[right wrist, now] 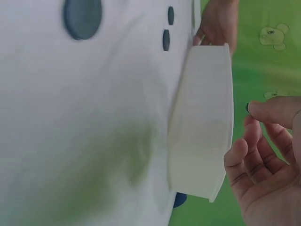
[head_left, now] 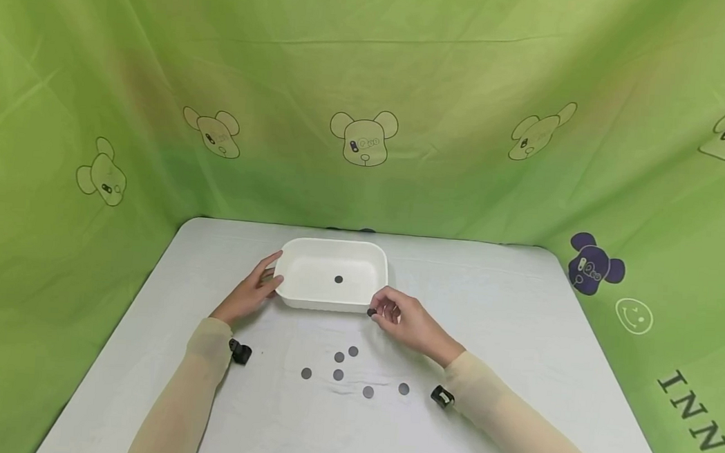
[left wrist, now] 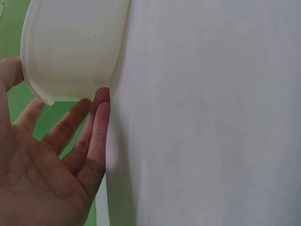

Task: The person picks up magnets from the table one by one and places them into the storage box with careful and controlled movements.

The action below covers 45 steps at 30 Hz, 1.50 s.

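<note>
A white rectangular container [head_left: 314,305] with rounded corners stands upright toward the back of the table, a flat round black disc [head_left: 338,279] lying inside it. My left hand [head_left: 250,294] holds its left end, thumb at the near corner and index finger at the far one; in the left wrist view the fingertips meet the container's wall [left wrist: 70,52]. Close to the front right corner, my right hand [head_left: 408,318] pinches another small black disc [head_left: 372,312] between thumb and fingers. That disc [right wrist: 247,108] is partly covered by a fingertip in the right wrist view.
Several more dark discs [head_left: 338,375] lie scattered on the white-covered table [head_left: 288,430], in front of the container and between the forearms. A green curtain [head_left: 372,68] with bear drawings surrounds the table at the back and sides. Each wrist wears a small black device [head_left: 442,396].
</note>
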Tool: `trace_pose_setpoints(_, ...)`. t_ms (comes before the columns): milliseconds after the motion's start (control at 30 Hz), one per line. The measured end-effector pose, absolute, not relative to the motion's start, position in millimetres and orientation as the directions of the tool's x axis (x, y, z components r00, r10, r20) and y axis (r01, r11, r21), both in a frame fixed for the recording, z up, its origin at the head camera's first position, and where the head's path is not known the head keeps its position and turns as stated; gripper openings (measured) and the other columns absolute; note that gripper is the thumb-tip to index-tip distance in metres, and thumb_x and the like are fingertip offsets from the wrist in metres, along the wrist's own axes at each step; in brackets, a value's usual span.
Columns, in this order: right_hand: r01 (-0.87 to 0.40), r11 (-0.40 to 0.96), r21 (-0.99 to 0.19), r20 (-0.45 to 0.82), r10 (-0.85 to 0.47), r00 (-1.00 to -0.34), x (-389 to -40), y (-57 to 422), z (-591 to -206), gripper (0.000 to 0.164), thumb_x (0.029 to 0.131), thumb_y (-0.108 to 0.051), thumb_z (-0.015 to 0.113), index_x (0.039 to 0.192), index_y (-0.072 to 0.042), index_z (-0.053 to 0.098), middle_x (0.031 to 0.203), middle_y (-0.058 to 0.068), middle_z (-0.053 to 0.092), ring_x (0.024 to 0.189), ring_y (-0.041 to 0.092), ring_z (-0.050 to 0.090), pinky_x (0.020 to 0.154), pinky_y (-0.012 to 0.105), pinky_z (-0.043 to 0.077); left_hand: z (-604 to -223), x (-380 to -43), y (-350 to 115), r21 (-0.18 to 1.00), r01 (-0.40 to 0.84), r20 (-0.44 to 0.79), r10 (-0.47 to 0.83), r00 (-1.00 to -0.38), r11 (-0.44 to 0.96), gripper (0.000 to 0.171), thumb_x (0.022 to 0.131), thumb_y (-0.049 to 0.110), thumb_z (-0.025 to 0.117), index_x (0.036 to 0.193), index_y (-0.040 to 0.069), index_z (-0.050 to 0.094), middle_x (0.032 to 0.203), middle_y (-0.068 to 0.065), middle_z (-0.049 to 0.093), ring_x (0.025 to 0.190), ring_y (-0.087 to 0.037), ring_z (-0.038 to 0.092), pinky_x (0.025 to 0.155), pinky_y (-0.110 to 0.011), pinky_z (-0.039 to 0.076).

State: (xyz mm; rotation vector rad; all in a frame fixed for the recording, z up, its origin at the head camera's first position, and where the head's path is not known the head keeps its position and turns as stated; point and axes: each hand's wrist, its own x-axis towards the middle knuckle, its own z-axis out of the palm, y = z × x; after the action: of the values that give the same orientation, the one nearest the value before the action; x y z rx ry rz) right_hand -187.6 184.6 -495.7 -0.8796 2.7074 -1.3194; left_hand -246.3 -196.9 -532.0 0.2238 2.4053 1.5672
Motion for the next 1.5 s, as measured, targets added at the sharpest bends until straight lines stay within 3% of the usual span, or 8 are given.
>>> trace_pose_setpoints(167, -0.486, 0.467, -0.739, 0.263, -0.464, -0.846, -197.3, 179.1, -493.8, 0.020, 0.096, 0.001, 0.078, 0.108, -0.011, 0.068, 0.093, -0.005, 0.066, 0.080, 0.008, 0.058, 0.071, 0.024, 0.054, -532.7, -246.5, -197.7, 0.912, -0.002, -0.126, 0.277, -0.953, 0.409, 0.069, 0.115, 0.034, 0.055, 0.173, 0.036, 0.018, 0.167, -0.022, 0.042, 0.148, -0.040, 0.050, 0.120, -0.055, 0.043)
trace_pose_setpoints(467, -0.428, 0.428, -0.796, 0.254, -0.406, -0.878, -216.2, 170.9, -490.7, 0.019, 0.095, 0.001, 0.079, 0.108, -0.008, 0.067, 0.097, 0.004, 0.068, 0.082, 0.012, 0.060, 0.073, 0.023, 0.054, -532.5, -246.9, -198.3, 0.922, 0.016, -0.104, 0.287, -0.952, 0.387, 0.070, 0.115, 0.029, 0.055, 0.174, 0.029, 0.018, 0.166, -0.026, 0.041, 0.147, -0.044, 0.049, 0.121, -0.059, 0.041)
trace_pose_setpoints(733, -0.358, 0.409, -0.840, 0.207, -0.368, -0.906, -231.5, 165.3, -487.4, 0.017, 0.096, -0.002, 0.079, 0.109, -0.007, 0.067, 0.095, 0.005, 0.067, 0.083, 0.014, 0.061, 0.073, 0.023, 0.053, -532.6, -247.6, -198.3, 0.919, 0.020, -0.103, 0.288, -0.952, 0.394, 0.072, 0.113, 0.039, 0.057, 0.173, 0.031, 0.019, 0.166, -0.024, 0.042, 0.146, -0.042, 0.052, 0.119, -0.057, 0.044)
trace_pose_setpoints(1000, -0.336, 0.393, -0.856, 0.189, -0.367, -0.911, -244.4, 159.5, -489.7, 0.016, 0.097, -0.003, 0.078, 0.110, -0.005, 0.068, 0.099, 0.008, 0.069, 0.087, 0.017, 0.063, 0.076, 0.024, 0.054, -534.8, -250.7, -198.2, 0.914, 0.020, -0.106, 0.286, -0.952, 0.405, 0.073, 0.114, 0.039, 0.056, 0.174, 0.029, 0.017, 0.166, -0.025, 0.041, 0.146, -0.043, 0.051, 0.120, -0.058, 0.043)
trace_pose_setpoints(1500, -0.341, 0.500, -0.796, 0.151, -0.382, -0.912, -264.7, 147.1, -491.5, 0.016, 0.096, -0.001, 0.078, 0.109, -0.005, 0.068, 0.095, 0.006, 0.070, 0.084, 0.016, 0.062, 0.076, 0.026, 0.052, -535.7, -249.3, -199.2, 0.924, 0.023, -0.099, 0.298, -0.949, 0.381, 0.070, 0.114, 0.039, 0.056, 0.173, 0.031, 0.019, 0.167, -0.024, 0.042, 0.143, -0.042, 0.055, 0.115, -0.054, 0.050)
